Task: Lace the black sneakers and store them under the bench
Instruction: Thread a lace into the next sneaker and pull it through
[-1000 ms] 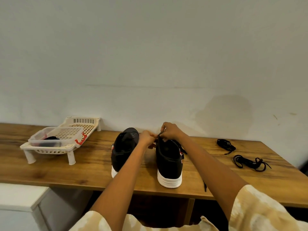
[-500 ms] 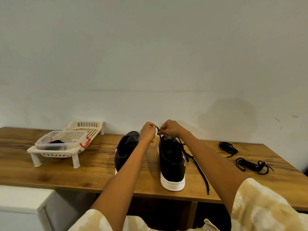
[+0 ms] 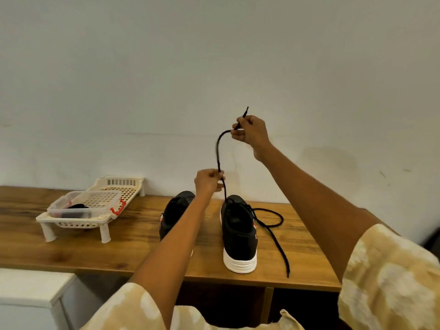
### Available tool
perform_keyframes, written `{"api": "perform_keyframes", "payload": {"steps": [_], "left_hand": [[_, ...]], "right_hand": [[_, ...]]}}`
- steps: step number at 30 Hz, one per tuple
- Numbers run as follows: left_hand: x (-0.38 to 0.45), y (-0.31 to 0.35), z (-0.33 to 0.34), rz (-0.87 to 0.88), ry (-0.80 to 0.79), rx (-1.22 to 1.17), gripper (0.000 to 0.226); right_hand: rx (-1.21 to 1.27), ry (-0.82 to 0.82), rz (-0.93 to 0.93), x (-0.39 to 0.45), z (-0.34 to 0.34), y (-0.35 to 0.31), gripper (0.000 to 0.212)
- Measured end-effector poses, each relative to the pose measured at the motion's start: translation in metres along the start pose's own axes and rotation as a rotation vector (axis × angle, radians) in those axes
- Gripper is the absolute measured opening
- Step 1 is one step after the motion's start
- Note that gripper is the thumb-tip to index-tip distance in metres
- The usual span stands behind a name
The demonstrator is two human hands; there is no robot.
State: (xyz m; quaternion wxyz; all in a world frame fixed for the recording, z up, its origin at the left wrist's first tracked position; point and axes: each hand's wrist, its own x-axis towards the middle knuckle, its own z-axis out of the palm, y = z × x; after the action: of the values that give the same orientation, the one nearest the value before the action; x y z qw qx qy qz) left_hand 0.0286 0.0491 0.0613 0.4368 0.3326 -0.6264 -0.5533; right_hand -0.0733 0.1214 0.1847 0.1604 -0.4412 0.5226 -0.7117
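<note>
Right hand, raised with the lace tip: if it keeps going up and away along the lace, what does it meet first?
Nothing before the plain pale wall, it seems. The right hand pinches the black shoelace above the wooden bench; how far off the wall is, is unclear.

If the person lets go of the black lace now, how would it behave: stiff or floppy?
Likely floppy: the lace sags in a curve between the right hand and left hand. Its free end lies looped and limp on the bench. Only the tip above the right hand looks stiff.
</note>
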Motion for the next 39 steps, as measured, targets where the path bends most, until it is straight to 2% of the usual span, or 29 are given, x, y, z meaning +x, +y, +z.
{"api": "perform_keyframes", "payload": {"steps": [4, 9, 11, 16, 19, 21, 23, 26, 28, 30, 32, 34, 36, 39], "left_hand": [[0.004, 0.042, -0.005, 0.065, 0.099, -0.186, 0.014], [0.002, 0.050, -0.012, 0.105, 0.128, -0.051, 0.012], [0.002, 0.041, -0.017, 0.074, 0.116, 0.122, 0.017], [-0.004, 0.024, -0.020, 0.088, -0.078, 0.672, 0.029], [-0.010, 0.020, -0.012, 0.106, -0.140, 0.584, 0.021], [-0.013, 0.011, -0.008, 0.117, -0.109, 0.548, 0.023], [-0.017, -0.001, -0.003, 0.142, 0.009, 0.597, 0.025], [-0.025, -0.010, 0.002, 0.198, 0.209, 0.899, 0.034], [-0.031, -0.012, 0.003, 0.302, 0.250, 1.182, 0.037], [-0.032, -0.014, 0.003, 0.430, 0.232, 1.390, 0.035], [-0.031, -0.014, 0.003, 0.516, 0.193, 1.465, 0.033], [-0.029, -0.011, 0.006, 0.595, 0.113, 1.396, 0.031], [-0.031, -0.008, 0.012, 0.593, -0.017, 1.179, 0.029], [-0.034, -0.007, 0.021, 0.369, -0.189, 0.842, 0.026]], "right_hand": [[-0.240, -0.038, 0.090, -0.016, -0.006, 0.030, 0.008], [-0.326, -0.071, 0.133, -0.033, -0.001, 0.049, 0.014], [-0.376, -0.081, 0.140, -0.040, 0.002, 0.054, 0.019], [-0.561, -0.108, 0.145, -0.056, 0.006, 0.070, 0.019], [-0.691, -0.155, 0.145, -0.063, 0.005, 0.083, 0.020], [-0.736, -0.171, 0.155, -0.069, 0.005, 0.090, 0.020], [-0.754, -0.179, 0.160, -0.074, 0.003, 0.094, 0.020], [-0.837, -0.221, 0.213, -0.081, -0.014, 0.101, 0.036], [-0.971, -0.323, 0.286, -0.087, -0.029, 0.106, 0.043], [-1.038, -0.385, 0.331, -0.094, -0.043, 0.111, 0.035], [-0.993, -0.333, 0.341, -0.100, -0.053, 0.113, 0.026], [-0.896, -0.252, 0.380, -0.102, -0.061, 0.114, 0.025], [-0.743, -0.187, 0.455, -0.105, -0.065, 0.112, 0.024], [-0.500, -0.139, 0.554, -0.110, -0.069, 0.108, 0.025]]}}
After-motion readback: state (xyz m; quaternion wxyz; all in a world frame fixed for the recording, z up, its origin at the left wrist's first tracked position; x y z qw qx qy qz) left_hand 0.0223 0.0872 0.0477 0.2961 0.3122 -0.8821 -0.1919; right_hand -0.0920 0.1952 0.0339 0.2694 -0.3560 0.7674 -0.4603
